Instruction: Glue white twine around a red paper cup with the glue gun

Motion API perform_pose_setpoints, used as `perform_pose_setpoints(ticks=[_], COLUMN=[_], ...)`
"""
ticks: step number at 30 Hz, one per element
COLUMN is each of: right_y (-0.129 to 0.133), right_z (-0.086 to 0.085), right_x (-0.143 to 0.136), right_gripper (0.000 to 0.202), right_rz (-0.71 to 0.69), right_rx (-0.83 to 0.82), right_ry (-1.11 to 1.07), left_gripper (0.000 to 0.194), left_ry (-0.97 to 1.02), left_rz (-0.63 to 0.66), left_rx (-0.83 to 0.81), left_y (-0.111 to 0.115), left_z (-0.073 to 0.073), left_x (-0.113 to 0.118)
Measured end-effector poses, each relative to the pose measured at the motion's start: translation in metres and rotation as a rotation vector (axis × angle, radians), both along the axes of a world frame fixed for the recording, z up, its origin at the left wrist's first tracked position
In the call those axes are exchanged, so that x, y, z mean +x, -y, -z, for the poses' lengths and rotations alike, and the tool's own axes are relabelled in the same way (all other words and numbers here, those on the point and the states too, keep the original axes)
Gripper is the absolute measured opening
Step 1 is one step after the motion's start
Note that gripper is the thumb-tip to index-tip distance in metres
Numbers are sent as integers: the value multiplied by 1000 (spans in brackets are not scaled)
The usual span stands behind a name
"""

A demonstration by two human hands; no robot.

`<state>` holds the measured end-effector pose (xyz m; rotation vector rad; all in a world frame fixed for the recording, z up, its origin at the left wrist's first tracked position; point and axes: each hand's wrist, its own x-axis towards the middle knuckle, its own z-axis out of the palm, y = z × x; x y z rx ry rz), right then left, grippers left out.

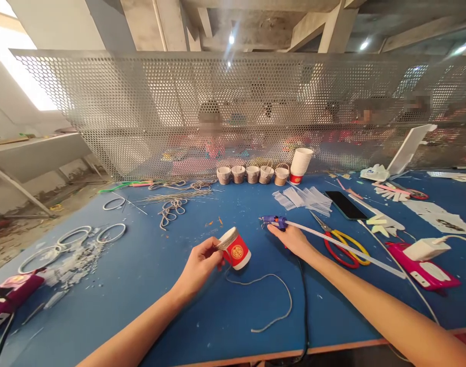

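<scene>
My left hand (202, 264) holds a small red paper cup (236, 250) with a gold emblem, tipped on its side above the blue table (160, 295). Grey cord is wound around the cup's base end, and a loose length of the same cord (271, 300) trails down and curls on the table below it. My right hand (292, 238) grips a blue glue gun (274, 221) lying low over the table, its nozzle pointing left and a long white glue stick (343, 247) jutting out behind it. The gun's black cable (305, 306) runs toward the table's front edge.
Red-and-yellow scissors (345, 244), a black phone (345, 205) and a pink device with a white charger (427, 262) lie to the right. Several cord-wrapped cups (251, 174) and a stack of white cups (300, 165) stand by the perforated metal screen (141, 112). White rings (111, 233) lie left.
</scene>
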<state>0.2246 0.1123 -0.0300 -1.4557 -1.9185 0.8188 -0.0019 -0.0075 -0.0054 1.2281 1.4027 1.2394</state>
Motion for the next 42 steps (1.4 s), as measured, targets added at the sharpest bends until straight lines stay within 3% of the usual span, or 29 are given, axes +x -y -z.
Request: perform_pose_setpoints(ticks=[6, 9, 12, 16, 18, 21, 25, 27, 29, 33, 35, 42], right_y=[18, 41, 72, 101, 103, 99, 94, 93, 94, 94, 95, 96], right_z=[2, 2, -5, -21, -26, -25, -17, -14, -15, -21, -24, -23], right_x=[20, 42, 46, 8, -18, -49, -66, -66, -64, -59, -58, -58], right_gripper=[32, 29, 24, 8, 6, 9, 16, 17, 17, 12, 11, 12], right_rz=[18, 127, 60, -235, -295, -241, -194, -216, -244, -279, -273, -231], right_rx=[105, 170, 252, 374, 443, 548, 611, 561, 410, -170, -326, -113], right_ry=[45, 92, 66, 7, 26, 119, 151, 46, -135, -503, -591, -542], left_gripper=[7, 7, 9, 11, 12, 13, 13, 14, 14, 16, 17, 15], left_ry=[-26, -18, -6, 7, -9, -44, -83, -100, -122, -179, -207, -222], left_rz=[-45, -70, -67, -41, -38, -43, -45, -40, -31, 0, 8, 23], left_rx=[2, -1, 10, 39, 48, 56, 60, 44, 25, 6, 7, 1], left_y=[4, 4, 5, 8, 11, 15, 16, 15, 13, 11, 11, 15], left_z=[-5, -7, -7, -4, -2, 0, 0, 0, 1, 3, 3, -4], left_x=[-1, 0, 5, 15, 18, 19, 17, 16, 15, 13, 13, 13])
